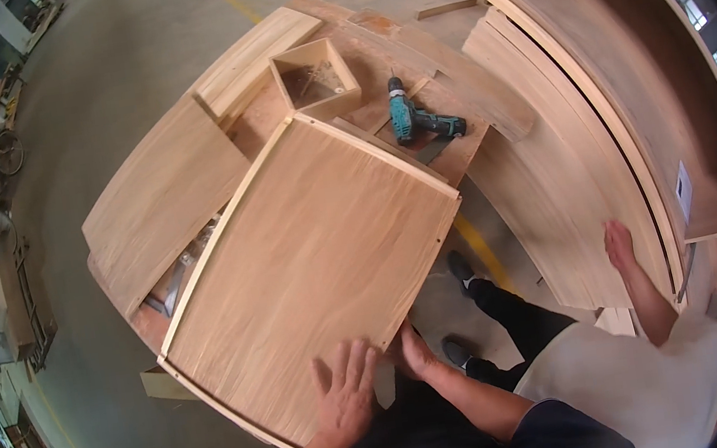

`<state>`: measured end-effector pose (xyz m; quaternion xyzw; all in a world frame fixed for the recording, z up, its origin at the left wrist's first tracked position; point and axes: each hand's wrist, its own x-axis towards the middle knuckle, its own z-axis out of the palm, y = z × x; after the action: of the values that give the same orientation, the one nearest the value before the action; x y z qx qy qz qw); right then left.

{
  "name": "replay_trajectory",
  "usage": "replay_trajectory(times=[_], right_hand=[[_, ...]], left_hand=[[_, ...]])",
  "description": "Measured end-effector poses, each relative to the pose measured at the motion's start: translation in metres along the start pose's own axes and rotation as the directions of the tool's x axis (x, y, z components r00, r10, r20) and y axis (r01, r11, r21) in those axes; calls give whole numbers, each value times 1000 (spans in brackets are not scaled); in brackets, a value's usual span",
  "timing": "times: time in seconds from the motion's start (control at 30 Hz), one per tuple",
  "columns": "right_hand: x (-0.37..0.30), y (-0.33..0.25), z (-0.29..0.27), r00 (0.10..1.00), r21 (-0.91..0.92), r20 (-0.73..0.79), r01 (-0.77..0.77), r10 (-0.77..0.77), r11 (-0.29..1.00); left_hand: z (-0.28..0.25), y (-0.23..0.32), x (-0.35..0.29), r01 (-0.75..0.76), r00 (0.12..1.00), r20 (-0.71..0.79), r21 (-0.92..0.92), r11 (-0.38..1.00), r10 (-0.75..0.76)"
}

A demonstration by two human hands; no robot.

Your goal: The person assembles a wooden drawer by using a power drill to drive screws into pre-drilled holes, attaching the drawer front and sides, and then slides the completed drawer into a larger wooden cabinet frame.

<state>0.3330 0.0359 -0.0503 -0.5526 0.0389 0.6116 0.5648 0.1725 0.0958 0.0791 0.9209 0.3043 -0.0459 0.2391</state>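
A large pale wooden panel [317, 257] with raised strips along several edges lies tilted across the workbench in front of me. My left hand [346, 393] rests on its near end, palm down with the fingers stretched out. At the near right edge of the panel, my right hand [414, 352] is closed around the edge, its fingers partly hidden below. A teal and black cordless drill [417, 117] lies on the bench past the panel's far right edge. Beside it stands an open wooden box [343, 74] with small loose pieces inside, too small to name.
More boards [162, 196] lie on the workbench [479, 138] to the left. A big wooden cabinet [623, 86] stands at the right. A co-worker in a light shirt [628, 379] stands close on my right, one arm toward the cabinet. Bicycles [5, 153] stand at the far left.
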Motion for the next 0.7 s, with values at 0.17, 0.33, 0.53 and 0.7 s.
replay_trajectory(times=[0.17, 0.33, 0.53, 0.7], right_hand=[[0, -96, -43, 937, -592, 186, -133, 295, 795], [63, -282, -86, 918, -692, -22, 271, -395, 669], [244, -362, -45, 756, -894, 342, 79, -557, -442], [301, -371, -32, 849, -865, 301, 51, -435, -499]], left_hand=[[13, -14, 4, 58, 998, 22, 24, 998, -59], [2, -9, 25, 72, 996, -60, 29, 997, -70], [0, 9, 96, 157, 984, -76, -22, 987, -158], [-2, 30, 159, 109, 982, -148, -52, 993, -116]])
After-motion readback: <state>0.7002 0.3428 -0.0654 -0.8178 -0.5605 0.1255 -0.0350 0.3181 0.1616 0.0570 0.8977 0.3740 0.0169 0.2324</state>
